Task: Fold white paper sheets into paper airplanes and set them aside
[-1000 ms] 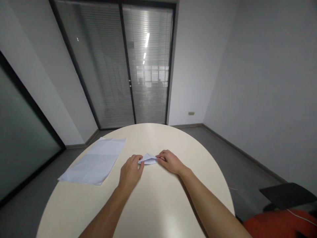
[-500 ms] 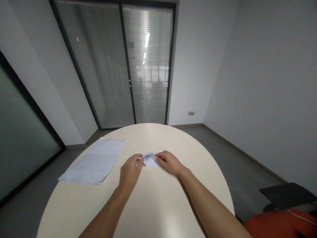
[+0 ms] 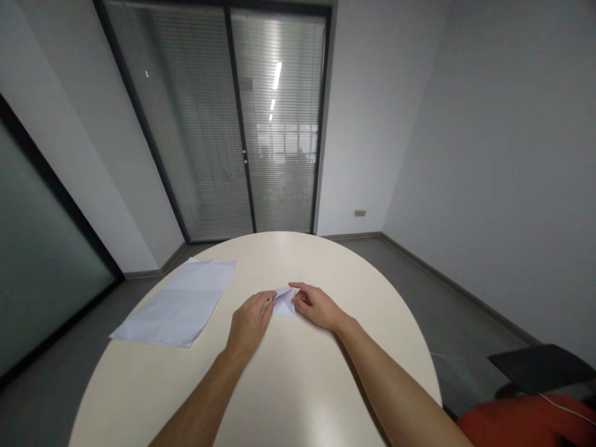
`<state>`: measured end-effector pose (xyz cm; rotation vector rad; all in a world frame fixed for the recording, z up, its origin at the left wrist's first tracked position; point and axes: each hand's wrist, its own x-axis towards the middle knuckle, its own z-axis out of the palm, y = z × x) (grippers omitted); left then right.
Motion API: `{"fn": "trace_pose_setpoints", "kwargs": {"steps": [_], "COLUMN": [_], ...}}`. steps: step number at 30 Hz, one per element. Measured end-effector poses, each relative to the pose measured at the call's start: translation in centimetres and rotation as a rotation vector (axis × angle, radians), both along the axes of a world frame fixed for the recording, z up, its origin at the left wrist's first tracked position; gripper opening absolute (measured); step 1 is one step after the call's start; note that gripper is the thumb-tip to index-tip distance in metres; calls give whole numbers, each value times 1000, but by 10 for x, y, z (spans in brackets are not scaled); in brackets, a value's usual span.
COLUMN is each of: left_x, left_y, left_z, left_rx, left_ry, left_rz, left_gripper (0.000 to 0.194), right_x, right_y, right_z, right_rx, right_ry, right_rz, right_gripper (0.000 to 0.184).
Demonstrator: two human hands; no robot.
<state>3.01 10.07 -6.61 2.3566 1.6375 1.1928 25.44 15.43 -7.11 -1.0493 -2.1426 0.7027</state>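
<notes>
A small piece of folded white paper (image 3: 284, 303) lies between my two hands, near the middle of the round table, with creased flaps showing. My left hand (image 3: 251, 320) pinches its left side between thumb and fingers. At the right side, my right hand (image 3: 319, 305) grips the paper's edge with the thumb and curled fingers, while its index finger stretches out along the far corner. The fingers cover both side edges of the paper.
Larger creased white paper sheets (image 3: 186, 304) lie at the table's left side. The round cream table (image 3: 279, 385) has a curved edge. An orange chair (image 3: 516, 422) with a black part stands at lower right. Beyond are glass panels with blinds (image 3: 284, 186).
The folded paper has been turned and its shape has altered, with a flap raised between the hands. My left hand has shifted slightly right; the right index finger has straightened out.
</notes>
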Motion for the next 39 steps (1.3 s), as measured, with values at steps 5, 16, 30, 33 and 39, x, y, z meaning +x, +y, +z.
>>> {"fn": "trace_pose_setpoints", "kwargs": {"steps": [5,16,30,33,39], "left_x": [0,1,6,7,5], "left_y": [-1,-2,-10,-10,-8], "left_z": [-1,1,7,9,5], "left_rx": [-1,-95,-135,-145,-142], "left_ry": [9,111,132,131,128], "left_rz": [-100,-195,-318,-308,-249], "left_gripper": [24,21,23,24,23], "right_x": [0,-1,0,1,3], "right_y": [-1,1,2,3,4], "right_z": [5,7,5,4,0], "right_rx": [51,142,211,224,212], "right_ry": [-73,-61,-159,-186,-203], "right_rz": [-72,-37,43,61,65], "right_gripper": [38,26,32,37,39]}}
